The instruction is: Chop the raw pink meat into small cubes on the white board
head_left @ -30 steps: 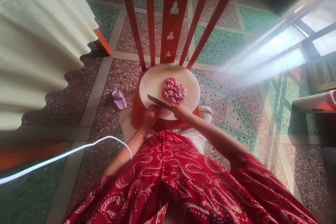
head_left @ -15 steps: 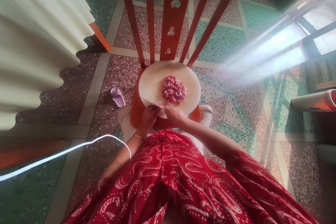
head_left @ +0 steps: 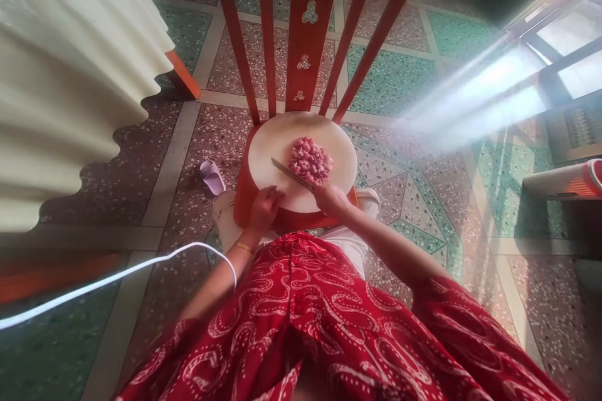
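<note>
Board (head_left: 269, 144) on chair (head_left: 301, 79), 1 meat heap (head_left: 310, 160), right hand (head_left: 332, 200) gripping knife (head_left: 291, 173), left hand (head_left: 266, 207) at board's rim, grasp unclear

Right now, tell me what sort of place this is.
Probably a room in a home, though which room is unclear: a lilac slipper lies on the patterned floor, a pale scalloped cloth hangs at the left, and a wooden chair bears a round board.

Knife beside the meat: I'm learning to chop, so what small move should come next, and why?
Perhaps lift the knife slightly over the meat: the right hand holds it beside that pile, and the left hand is clear of it.
</note>
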A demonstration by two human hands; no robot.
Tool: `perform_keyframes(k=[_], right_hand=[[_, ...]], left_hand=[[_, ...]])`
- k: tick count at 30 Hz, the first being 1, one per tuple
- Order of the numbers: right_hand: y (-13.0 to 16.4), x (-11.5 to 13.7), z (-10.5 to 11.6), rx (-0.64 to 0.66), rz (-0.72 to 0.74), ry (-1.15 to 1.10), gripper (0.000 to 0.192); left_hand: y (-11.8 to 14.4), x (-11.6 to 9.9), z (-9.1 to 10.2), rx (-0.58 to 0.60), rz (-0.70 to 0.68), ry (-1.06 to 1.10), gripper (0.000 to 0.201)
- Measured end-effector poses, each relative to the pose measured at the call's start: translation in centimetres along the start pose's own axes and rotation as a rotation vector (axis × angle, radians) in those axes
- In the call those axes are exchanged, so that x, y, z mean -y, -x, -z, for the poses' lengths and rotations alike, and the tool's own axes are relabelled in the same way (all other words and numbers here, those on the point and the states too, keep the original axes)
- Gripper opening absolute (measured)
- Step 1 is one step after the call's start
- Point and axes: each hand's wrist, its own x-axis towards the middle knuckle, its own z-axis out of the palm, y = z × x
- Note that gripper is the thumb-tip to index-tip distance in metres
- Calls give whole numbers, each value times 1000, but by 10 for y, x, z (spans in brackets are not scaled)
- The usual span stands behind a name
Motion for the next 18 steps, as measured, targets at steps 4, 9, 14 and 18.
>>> perform_keyframes(k=[4, 9, 14, 18], right_hand=[[5, 16, -6, 79, 102, -13, 34], [-5, 35, -14, 149, 94, 4, 30], [-33, 61, -1, 29, 206, -28, 26], [-40, 69, 9, 27, 225, -31, 24]], left_hand=[[3, 4, 4, -2, 22, -49, 23], [5, 13, -2, 112, 4, -13, 23], [2, 13, -8, 114, 2, -54, 24], [-3, 7, 2, 109, 17, -103, 22]])
